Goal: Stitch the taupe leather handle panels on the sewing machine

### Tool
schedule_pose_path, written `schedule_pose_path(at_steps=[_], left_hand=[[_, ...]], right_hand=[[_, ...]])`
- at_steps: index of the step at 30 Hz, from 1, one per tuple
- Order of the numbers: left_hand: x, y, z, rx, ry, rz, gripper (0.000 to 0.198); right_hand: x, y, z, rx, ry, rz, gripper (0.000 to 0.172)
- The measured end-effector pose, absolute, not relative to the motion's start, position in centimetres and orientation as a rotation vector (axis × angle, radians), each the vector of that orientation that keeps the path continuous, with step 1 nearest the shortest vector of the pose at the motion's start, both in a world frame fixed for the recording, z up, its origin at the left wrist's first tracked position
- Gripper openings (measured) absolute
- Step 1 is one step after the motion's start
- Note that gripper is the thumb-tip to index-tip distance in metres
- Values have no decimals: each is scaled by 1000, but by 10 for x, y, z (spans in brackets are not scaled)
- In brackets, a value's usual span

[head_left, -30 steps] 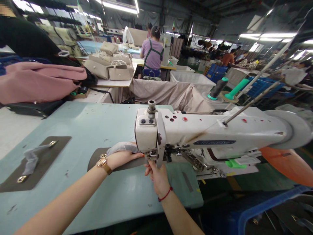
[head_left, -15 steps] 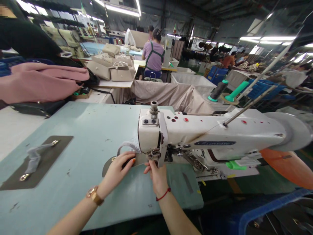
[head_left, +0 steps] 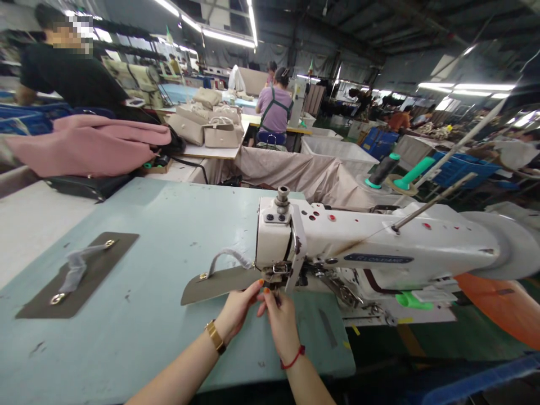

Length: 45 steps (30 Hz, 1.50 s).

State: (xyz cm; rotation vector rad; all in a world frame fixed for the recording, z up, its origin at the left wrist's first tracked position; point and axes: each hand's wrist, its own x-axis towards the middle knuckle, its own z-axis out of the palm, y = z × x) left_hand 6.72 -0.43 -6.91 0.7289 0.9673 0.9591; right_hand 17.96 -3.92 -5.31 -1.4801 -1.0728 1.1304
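Note:
A sewing machine (head_left: 379, 242) stands on the pale green table. Under its head lies a grey-brown bag panel (head_left: 223, 285), its right end hidden by the machine and my fingers. A handle (head_left: 230, 251) wrapped in pale film arches up from this panel, fixed with a gold ring. My left hand (head_left: 239, 308) is closed at the panel's near edge, thumb and finger pinched together close to the presser foot. Right beside it, my right hand (head_left: 282, 318) is closed with curled fingers under the needle area. What either hand pinches is too small or hidden to make out.
A second grey-brown panel (head_left: 97, 275) with a wrapped handle lies on the table's left. Pink material (head_left: 88, 143) and a black bag (head_left: 90, 184) sit beyond it. Beige bags (head_left: 219, 132) are stacked behind. Two co-workers sit farther back. Thread cones (head_left: 383, 170) stand behind the machine.
My left hand has moved right, from on top of the panel to beside my right hand, uncovering more of the panel. The camera view has shifted, so the scene sits slightly right and lower.

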Motion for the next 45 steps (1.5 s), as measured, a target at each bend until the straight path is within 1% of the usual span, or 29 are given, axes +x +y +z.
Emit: schedule_pose_path(at_steps=[2, 6, 9, 14, 22, 37, 45], left_hand=[[65, -2, -70, 679, 1066, 962, 42], [63, -1, -72, 670, 1037, 949, 43], [64, 1, -71, 665, 982, 931, 41], [65, 2, -68, 635, 951, 916, 40], [65, 5, -70, 647, 967, 949, 41], [68, 10, -68, 638, 976, 972, 41], [76, 6, -73, 569, 1075, 1056, 38]], right_hand=[[189, -55, -61, -1499, -1153, 1159, 44], [207, -88, -97, -1668, -1283, 1280, 57], [215, -101, -120, -1727, -1282, 1318, 63], [220, -99, -129, -1759, -1271, 1351, 68], [222, -99, -126, -1760, -1293, 1372, 63], [223, -101, -135, -1746, -1288, 1380, 55], [223, -101, -126, -1729, -1307, 1373, 58]])
